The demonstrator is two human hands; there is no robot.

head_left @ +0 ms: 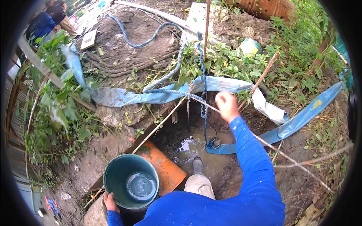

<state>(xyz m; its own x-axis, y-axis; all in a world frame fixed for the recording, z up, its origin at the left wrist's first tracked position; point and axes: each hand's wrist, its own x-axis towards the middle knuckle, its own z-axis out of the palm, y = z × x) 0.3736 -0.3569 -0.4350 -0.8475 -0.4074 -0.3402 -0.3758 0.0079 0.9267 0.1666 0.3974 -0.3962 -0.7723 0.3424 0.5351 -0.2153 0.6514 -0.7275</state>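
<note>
While the green bucket (114, 177) is at 7 o'clock, the left hand (111, 202) clasps its side near the rim; the right hand (227, 106), at 3 o'clock, has curled fingers, contents indeterminable. Expect stiff, light, possibly slippery walls; grip opposite rim edges.

A green bucket (132, 180) hides part of the orange curved piece (168, 171) behind it. Whether the raised right hand (227, 106), slightly blurred, holds anything is unclear. At upper left, two people (40, 25) are cut off by the view's edge.
</note>
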